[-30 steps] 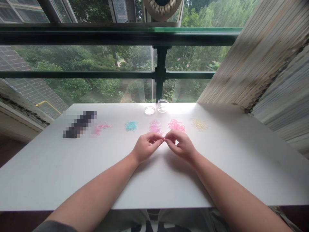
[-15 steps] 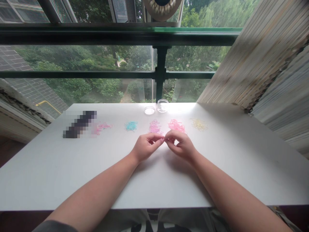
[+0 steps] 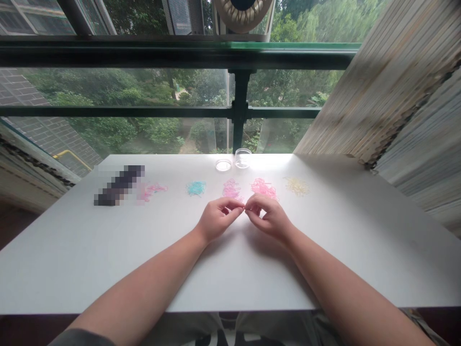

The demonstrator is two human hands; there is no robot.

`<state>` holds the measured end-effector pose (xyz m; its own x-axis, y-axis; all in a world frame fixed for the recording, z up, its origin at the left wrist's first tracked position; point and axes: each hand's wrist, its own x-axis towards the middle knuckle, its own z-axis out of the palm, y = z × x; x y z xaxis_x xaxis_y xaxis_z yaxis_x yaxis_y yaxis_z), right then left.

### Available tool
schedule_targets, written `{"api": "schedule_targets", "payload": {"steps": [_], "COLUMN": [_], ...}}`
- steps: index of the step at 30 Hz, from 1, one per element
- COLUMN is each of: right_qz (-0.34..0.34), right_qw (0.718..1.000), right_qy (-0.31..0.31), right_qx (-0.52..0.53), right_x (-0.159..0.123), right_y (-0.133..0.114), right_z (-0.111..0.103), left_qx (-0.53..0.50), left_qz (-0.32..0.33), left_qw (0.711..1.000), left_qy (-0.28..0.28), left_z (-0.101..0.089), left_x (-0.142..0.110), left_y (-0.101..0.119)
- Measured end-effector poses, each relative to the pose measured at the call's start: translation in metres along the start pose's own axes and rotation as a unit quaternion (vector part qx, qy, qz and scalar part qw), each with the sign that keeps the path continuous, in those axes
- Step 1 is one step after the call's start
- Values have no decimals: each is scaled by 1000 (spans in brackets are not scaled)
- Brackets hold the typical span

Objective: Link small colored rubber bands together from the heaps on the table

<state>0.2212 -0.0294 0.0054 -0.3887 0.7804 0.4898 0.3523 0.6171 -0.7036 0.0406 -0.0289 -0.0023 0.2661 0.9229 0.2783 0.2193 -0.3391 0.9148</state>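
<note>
My left hand (image 3: 216, 222) and my right hand (image 3: 269, 216) rest on the white table (image 3: 90, 250), fingertips pinched together and touching each other at the middle. Whatever they pinch is too small to make out. Just beyond them lie small heaps of thin loops: a purple-pink heap (image 3: 232, 188) by my left fingertips, a pink heap (image 3: 264, 187) by my right hand, a teal heap (image 3: 196, 188) further left, a yellow heap (image 3: 297, 186) to the right and a light pink heap (image 3: 153, 190) at the far left.
A small clear jar (image 3: 243, 157) and its lid (image 3: 223, 165) stand at the table's far edge. A blurred dark object (image 3: 118, 185) lies at the back left. A glass railing with black bars (image 3: 239, 111) runs behind the table, and a slatted wall (image 3: 396, 96) rises at the right.
</note>
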Motion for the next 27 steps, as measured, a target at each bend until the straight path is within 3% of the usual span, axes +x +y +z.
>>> {"api": "schedule_targets", "payload": {"steps": [6, 27], "right_qz": [42, 56], "right_qw": [999, 998], "right_qy": [-15, -9], "right_qx": [-9, 3], "right_x": [0, 0], "right_y": [-2, 1], "right_z": [-1, 1], "left_qx": [1, 69], "left_qz": [18, 19], "left_qw": [1000, 996], "left_qy": [7, 60], "left_z": [1, -1], "left_x": [0, 1], "left_y": [-1, 1]}}
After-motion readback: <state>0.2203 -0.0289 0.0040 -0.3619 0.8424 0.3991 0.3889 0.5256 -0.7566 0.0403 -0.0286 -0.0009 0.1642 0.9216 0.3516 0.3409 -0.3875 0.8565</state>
